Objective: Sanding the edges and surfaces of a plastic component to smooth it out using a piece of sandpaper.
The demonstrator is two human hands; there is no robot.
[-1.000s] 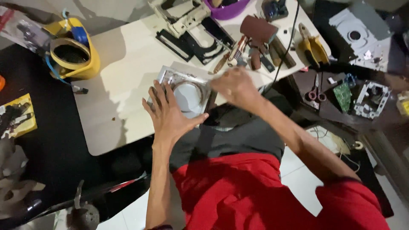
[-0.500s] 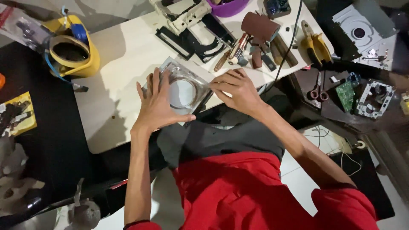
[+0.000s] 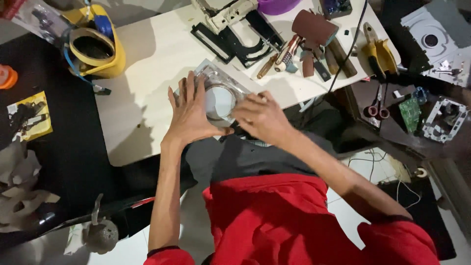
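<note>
On the near edge of the surface: a flat clear plastic casing (image 3: 216, 91) with a round silvery middle lies between both hands, tilted so one corner points far-left.
Left hand: the left hand (image 3: 192, 114) lies spread wide and flat, palm down, on the left part of the casing; fingers (image 3: 188, 91) fan out toward the far side, the thumb reaches right along the near rim of the round middle.
Left arm: the bare forearm runs straight up from the near edge of the view to the wrist, nearly upright in the frame.
Right hand: the right hand (image 3: 262, 118) rests on the right near part of the casing with fingers bent and pointing left toward the round middle; whether it pinches anything I cannot tell.
Right arm: the forearm comes in slanting from the near right, out of a red sleeve (image 3: 392, 240).
Surface: pale surface (image 3: 147, 73), with the casing close to its near edge.
Far left: a yellow container (image 3: 95, 46) with a blue strap stands well apart from the hands.
Far right: a black frame part (image 3: 235, 39), several hand tools and yellow-handled pliers (image 3: 378, 51) lie beyond the casing.
</note>
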